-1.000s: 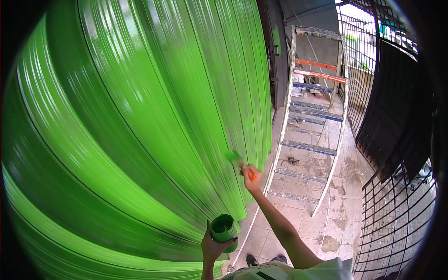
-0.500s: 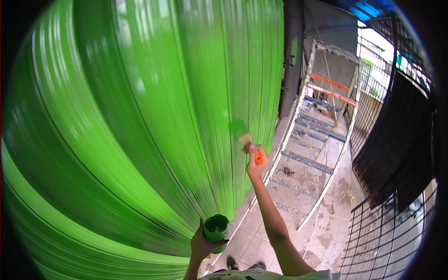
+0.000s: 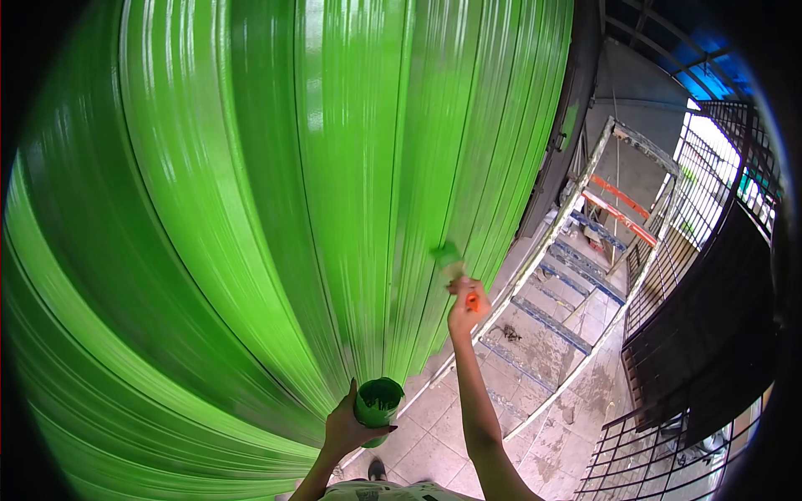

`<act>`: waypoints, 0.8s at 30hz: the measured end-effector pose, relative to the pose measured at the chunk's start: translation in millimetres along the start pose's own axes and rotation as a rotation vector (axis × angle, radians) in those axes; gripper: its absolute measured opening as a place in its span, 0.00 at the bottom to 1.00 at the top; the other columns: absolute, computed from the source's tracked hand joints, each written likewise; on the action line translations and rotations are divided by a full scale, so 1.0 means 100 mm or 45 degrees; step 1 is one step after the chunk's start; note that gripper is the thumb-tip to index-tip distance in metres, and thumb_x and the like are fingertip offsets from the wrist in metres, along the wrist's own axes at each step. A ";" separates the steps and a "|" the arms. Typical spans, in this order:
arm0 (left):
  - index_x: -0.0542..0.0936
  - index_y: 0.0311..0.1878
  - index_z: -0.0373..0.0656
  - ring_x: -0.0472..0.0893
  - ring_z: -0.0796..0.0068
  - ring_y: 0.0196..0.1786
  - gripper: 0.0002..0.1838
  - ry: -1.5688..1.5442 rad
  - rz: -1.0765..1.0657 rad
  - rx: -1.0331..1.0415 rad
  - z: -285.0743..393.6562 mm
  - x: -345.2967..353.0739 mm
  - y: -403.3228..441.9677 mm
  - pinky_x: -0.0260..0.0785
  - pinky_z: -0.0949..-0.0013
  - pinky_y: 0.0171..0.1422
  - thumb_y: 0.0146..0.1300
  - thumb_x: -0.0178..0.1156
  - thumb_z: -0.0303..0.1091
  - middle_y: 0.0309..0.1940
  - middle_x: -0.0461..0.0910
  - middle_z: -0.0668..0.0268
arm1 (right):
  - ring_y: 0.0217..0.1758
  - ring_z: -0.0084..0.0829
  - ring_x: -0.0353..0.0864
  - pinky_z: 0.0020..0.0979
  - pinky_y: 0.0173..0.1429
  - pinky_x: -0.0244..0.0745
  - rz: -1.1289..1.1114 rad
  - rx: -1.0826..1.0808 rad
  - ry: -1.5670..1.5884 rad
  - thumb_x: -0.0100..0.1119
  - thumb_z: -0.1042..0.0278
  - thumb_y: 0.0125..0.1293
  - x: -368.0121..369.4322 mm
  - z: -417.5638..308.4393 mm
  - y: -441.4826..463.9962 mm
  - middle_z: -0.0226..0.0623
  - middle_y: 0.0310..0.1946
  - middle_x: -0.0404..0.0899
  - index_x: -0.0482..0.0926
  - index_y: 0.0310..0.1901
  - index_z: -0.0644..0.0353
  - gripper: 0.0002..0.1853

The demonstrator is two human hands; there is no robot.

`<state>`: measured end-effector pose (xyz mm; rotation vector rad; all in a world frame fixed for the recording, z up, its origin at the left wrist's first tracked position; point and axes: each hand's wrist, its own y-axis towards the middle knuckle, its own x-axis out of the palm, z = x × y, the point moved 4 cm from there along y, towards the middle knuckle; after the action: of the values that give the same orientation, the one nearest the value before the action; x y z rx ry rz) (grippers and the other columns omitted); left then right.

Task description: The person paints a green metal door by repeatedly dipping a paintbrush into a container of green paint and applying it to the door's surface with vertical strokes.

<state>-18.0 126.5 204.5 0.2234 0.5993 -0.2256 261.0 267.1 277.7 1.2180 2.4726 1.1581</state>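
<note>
We find a large green panel [image 3: 351,184] filling the left and middle of the view, its ribs running lengthwise, its face glossy with streaks of light and duller greyish patches in places. A pale tiled floor [image 3: 426,451] lies along its lower right edge and bears dark stains. On the floor stands a ladder [image 3: 552,325] with patchy white rails, bluish rungs and two orange-red bars towards the top. At far right we note a dark sheet [image 3: 710,326], with a grid of black bars [image 3: 639,455] below it; at upper right, a blue roof [image 3: 710,63] beside a grey wall [image 3: 639,83].

The left hand [image 3: 347,430] is curled around a green tub [image 3: 378,409], open only to the tub's width; the tub's mouth faces us near the panel's foot. The right hand [image 3: 469,307] is closed on the handle of a brush [image 3: 452,263], part of it orange. The brush points up and left from that hand, well apart from the tub. Its green bristles are blurred; we cannot tell whether they touch the panel.
</note>
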 end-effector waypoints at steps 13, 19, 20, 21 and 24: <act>0.56 0.72 0.29 0.84 0.56 0.48 0.68 -0.024 0.008 0.033 -0.03 0.14 0.04 0.76 0.61 0.52 0.29 0.81 0.53 0.49 0.80 0.49 | 0.18 0.24 0.76 0.29 0.23 0.69 -0.232 0.616 -0.425 0.60 0.67 0.65 -1.23 1.52 -1.93 0.34 0.17 0.77 0.78 0.28 0.65 0.11; 0.56 0.71 0.27 0.82 0.61 0.52 0.68 0.006 -0.098 0.029 0.03 0.51 0.09 0.74 0.65 0.58 0.30 0.82 0.54 0.52 0.81 0.54 | 0.18 0.36 0.82 0.29 0.18 0.75 0.400 1.214 0.149 0.56 0.65 0.67 -2.42 1.60 -2.30 0.45 0.21 0.81 0.77 0.39 0.66 0.11; 0.56 0.71 0.28 0.82 0.61 0.53 0.68 0.009 -0.123 0.021 0.10 0.59 0.10 0.74 0.64 0.59 0.31 0.82 0.54 0.52 0.81 0.54 | 0.17 0.36 0.82 0.29 0.18 0.75 0.489 1.287 0.153 0.55 0.64 0.67 -2.62 1.55 -2.27 0.45 0.20 0.81 0.77 0.42 0.65 0.12; 0.55 0.72 0.28 0.82 0.61 0.53 0.68 0.001 -0.137 0.029 0.17 0.66 0.11 0.73 0.64 0.59 0.31 0.82 0.53 0.52 0.81 0.54 | 0.19 0.36 0.83 0.26 0.19 0.74 0.568 1.359 0.178 0.55 0.61 0.67 -2.76 1.36 -2.17 0.46 0.22 0.82 0.77 0.44 0.64 0.14; 0.55 0.72 0.29 0.82 0.62 0.54 0.67 -0.049 -0.151 0.040 0.41 0.94 0.16 0.73 0.64 0.60 0.31 0.82 0.52 0.53 0.80 0.54 | 0.19 0.30 0.78 0.23 0.21 0.70 0.711 1.468 0.489 0.54 0.55 0.67 -3.39 1.41 -2.12 0.40 0.22 0.80 0.76 0.40 0.57 0.13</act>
<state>83.7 117.1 185.0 0.2136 0.5714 -0.3537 416.6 22.1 -31.7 2.1898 3.3103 -0.1983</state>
